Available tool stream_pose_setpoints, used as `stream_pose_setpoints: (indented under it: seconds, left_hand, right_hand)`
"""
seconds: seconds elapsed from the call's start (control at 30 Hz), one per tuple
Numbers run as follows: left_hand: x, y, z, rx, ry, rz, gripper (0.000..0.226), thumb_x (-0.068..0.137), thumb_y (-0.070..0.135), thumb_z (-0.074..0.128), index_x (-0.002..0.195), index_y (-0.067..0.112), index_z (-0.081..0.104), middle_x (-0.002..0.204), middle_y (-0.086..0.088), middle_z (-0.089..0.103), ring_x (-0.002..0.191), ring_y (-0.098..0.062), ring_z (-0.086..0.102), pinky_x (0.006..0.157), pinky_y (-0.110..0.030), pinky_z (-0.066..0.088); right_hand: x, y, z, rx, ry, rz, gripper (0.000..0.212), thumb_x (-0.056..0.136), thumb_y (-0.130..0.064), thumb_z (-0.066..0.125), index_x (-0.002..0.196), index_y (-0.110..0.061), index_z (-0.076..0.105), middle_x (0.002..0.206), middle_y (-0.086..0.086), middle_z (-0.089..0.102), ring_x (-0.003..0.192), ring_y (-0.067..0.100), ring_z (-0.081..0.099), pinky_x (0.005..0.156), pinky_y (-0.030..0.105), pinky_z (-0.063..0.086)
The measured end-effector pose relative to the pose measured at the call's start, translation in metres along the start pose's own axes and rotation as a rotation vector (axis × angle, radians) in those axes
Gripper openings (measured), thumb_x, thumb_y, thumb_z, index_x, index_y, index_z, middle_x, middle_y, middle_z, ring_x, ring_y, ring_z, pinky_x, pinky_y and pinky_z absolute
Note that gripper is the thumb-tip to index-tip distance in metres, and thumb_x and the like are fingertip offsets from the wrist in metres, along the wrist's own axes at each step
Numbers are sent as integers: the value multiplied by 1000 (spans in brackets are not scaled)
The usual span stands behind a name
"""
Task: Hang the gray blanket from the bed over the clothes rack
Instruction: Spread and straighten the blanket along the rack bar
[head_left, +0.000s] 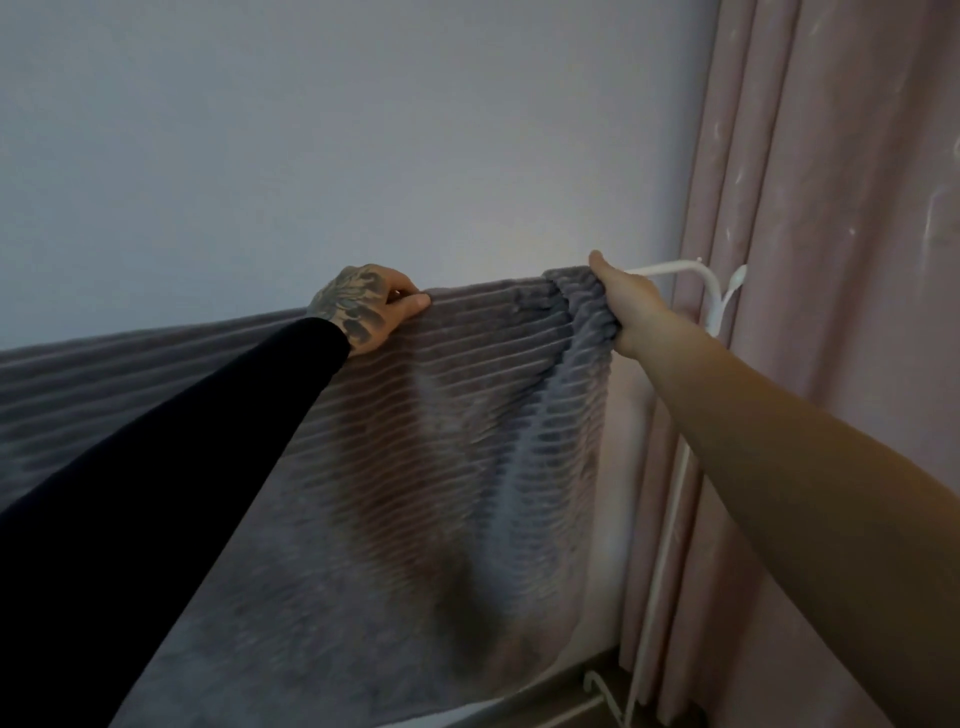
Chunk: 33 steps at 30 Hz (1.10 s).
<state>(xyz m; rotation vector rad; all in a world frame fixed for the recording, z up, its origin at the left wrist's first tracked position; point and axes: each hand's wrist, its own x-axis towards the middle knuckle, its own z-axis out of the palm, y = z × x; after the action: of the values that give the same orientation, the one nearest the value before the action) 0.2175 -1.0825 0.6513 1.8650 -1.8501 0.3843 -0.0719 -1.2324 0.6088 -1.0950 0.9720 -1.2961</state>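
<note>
Nearest: two arms reach fwd, left in a black sleeve, right bare. Gray blanket already hangs over the clothes rack, front panel draping down toward the floor. Left hand sits on the fold atop the rack bar, thumb & fingers pinching the fabric, prob. to pin it. Right hand, nearer the rack's bare end, fingers clenched round a bunched edge, likely tugging it outward to spread. Behind: wall, pink curtain.
</note>
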Motion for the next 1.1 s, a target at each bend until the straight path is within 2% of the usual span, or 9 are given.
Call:
stream_pose_setpoints:
  seconds: [0.1, 0.2, 0.27, 0.4, 0.5, 0.7, 0.87, 1.0, 1.1]
  left_hand:
    - [-2, -5, -2, -13, 7, 11, 32, 96, 54, 63, 106, 28, 79, 106, -5, 78, 104, -29, 69, 95, -38, 54]
    - [-10, -16, -5, -40, 60, 42, 29, 96, 51, 65, 103, 27, 80, 100, -2, 79, 97, -26, 70, 90, -37, 55]
    - [-15, -25, -9, -69, 99, 48, 27, 96, 47, 66, 101, 25, 81, 99, -1, 80, 95, -24, 71, 87, -34, 53]
    - [-19, -27, -12, -50, 82, 9, 32, 96, 51, 64, 104, 24, 79, 103, -3, 79, 101, -27, 71, 93, -38, 55]
    - [-20, -14, -9, 65, 92, -25, 51, 92, 71, 50, 107, 28, 74, 110, 0, 78, 107, -29, 69, 96, -41, 52]
    - [-11, -2, 0, 272, -68, -44, 70, 92, 82, 30, 91, 22, 65, 102, -9, 71, 100, -34, 65, 82, -40, 46]
    - [-11, -6, 6, 415, -30, 46, 57, 92, 72, 52, 109, 18, 61, 113, -16, 70, 107, -39, 66, 90, -46, 51]
    - [-18, -8, 16, 489, 26, 151, 47, 94, 48, 67, 121, 14, 52, 118, -16, 68, 105, -41, 68, 85, -47, 53]
    - [-17, -9, 23, 544, 64, 214, 35, 96, 27, 64, 123, 10, 50, 114, -19, 64, 94, -42, 68, 76, -48, 51]
  right_hand:
    - [4, -9, -5, 69, 9, -41, 31, 101, -33, 67, 101, -3, 74, 71, 7, 73, 58, 21, 65, 52, 32, 58]
    - [6, -16, -20, 232, 190, -142, 26, 96, -26, 64, 100, -4, 78, 107, 17, 80, 90, 33, 77, 84, 48, 66]
    - [6, -13, -27, 278, 242, -168, 21, 95, -23, 62, 94, -10, 78, 104, 13, 78, 105, 37, 75, 91, 51, 63]
    - [8, 14, -28, 251, 111, 4, 28, 102, -37, 63, 85, -15, 70, 73, 4, 71, 67, 24, 70, 54, 26, 57]
    - [13, 21, -26, 144, 36, 80, 41, 91, -58, 72, 100, -17, 73, 82, 2, 79, 70, 21, 76, 61, 29, 62]
    - [22, 33, -24, -78, 16, -70, 19, 98, -23, 65, 81, -17, 69, 51, -8, 67, 43, 10, 61, 41, 17, 47]
    - [17, 64, -45, -185, -38, -56, 13, 101, -23, 65, 93, -17, 73, 70, -7, 80, 61, 10, 77, 51, 20, 58]
    - [11, 83, -57, -61, -173, 8, 32, 103, -36, 65, 114, -8, 73, 110, 6, 76, 97, 26, 73, 89, 37, 56]
    - [4, 87, -56, -29, -274, 29, 46, 97, -47, 70, 123, -10, 75, 117, 8, 79, 105, 27, 77, 86, 38, 62]
